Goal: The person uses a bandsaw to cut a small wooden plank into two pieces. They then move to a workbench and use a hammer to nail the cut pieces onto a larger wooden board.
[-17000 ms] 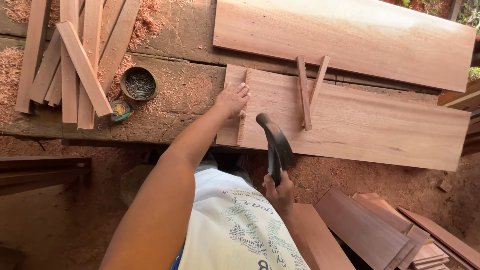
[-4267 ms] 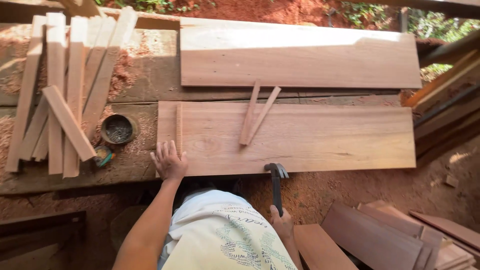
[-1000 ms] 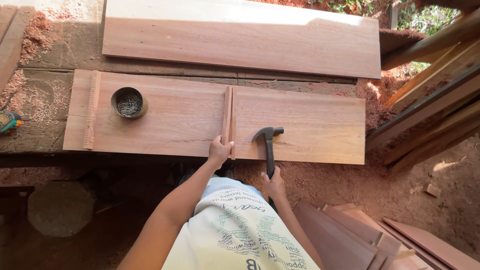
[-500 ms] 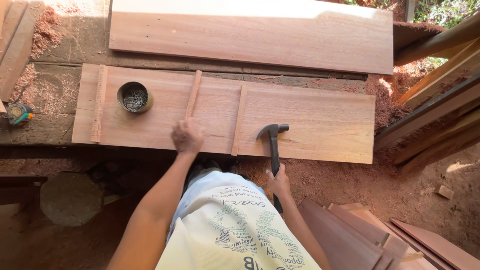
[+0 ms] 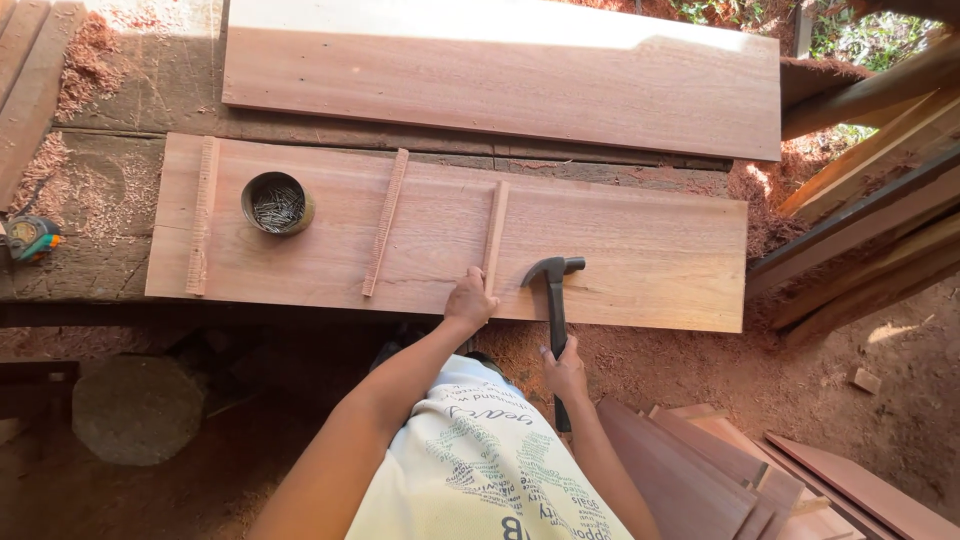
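A long reddish wooden board (image 5: pixel 640 250) lies across the workbench. Three thin wooden strips rest crosswise on it: one at the left end (image 5: pixel 203 228), a slanted middle strip (image 5: pixel 385 222), and a right strip (image 5: pixel 495 238). My left hand (image 5: pixel 468 300) presses on the near end of the right strip at the board's front edge. My right hand (image 5: pixel 563 368) grips the handle of a black claw hammer (image 5: pixel 553 290), whose head hovers just right of that strip. A round tin of nails (image 5: pixel 277 203) stands on the board between the left and middle strips.
A second wide board (image 5: pixel 500 75) lies behind the first. A tape measure (image 5: pixel 30 238) sits on the sawdust-covered bench at left. Planks lean at right (image 5: pixel 870 200), offcuts pile on the ground at lower right (image 5: pixel 740 470), and a round log stump (image 5: pixel 135 408) stands below the bench.
My left hand let go of the middle strip, leaving it slanted, and moved right onto the near end of the right strip. The hammer stays in my right hand beside it.
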